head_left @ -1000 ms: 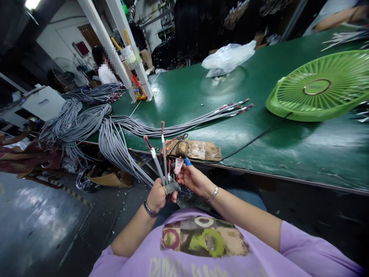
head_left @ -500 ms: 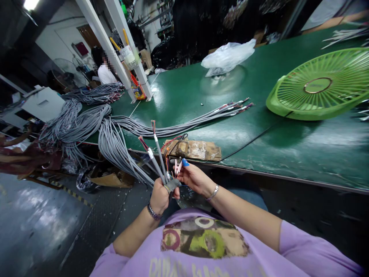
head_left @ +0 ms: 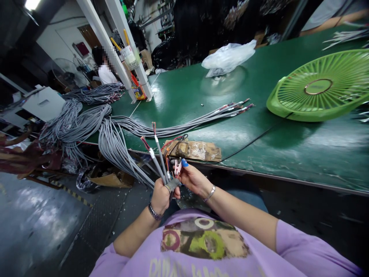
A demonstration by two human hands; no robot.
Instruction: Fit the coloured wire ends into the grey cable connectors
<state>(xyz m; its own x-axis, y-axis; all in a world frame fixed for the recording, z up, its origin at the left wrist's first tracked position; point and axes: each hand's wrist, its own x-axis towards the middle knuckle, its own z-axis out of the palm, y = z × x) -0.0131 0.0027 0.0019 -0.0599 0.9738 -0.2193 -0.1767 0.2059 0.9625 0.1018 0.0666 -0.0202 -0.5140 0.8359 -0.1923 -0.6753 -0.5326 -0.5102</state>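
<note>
My left hand [head_left: 160, 196] is closed round several grey cables [head_left: 158, 163], whose ends point upward. White collars and thin coloured wires show at the cable tips. A grey wrap covers my left thumb. Right beside it, my right hand [head_left: 194, 180] has its fingers pinched together on thin wires at a cable end, partly hidden by the fingers. A blue cover is on one digit of that hand. Close to these fingertips is a pale pink clip [head_left: 178, 167], in front of a worn wooden block [head_left: 203, 150] at the table's edge.
Bundles of grey cable [head_left: 86, 121] lie on the green table [head_left: 178, 98] and hang over its edge. A green fan [head_left: 318, 86] stands right, its black cord [head_left: 253, 139] crossing the table. A plastic bag [head_left: 229, 57] and white posts [head_left: 127, 57] are farther back. Other people are nearby.
My right hand and wrist have shifted slightly to the left. The upright cable ends have tilted a little to the right. Both hands keep their hold.
</note>
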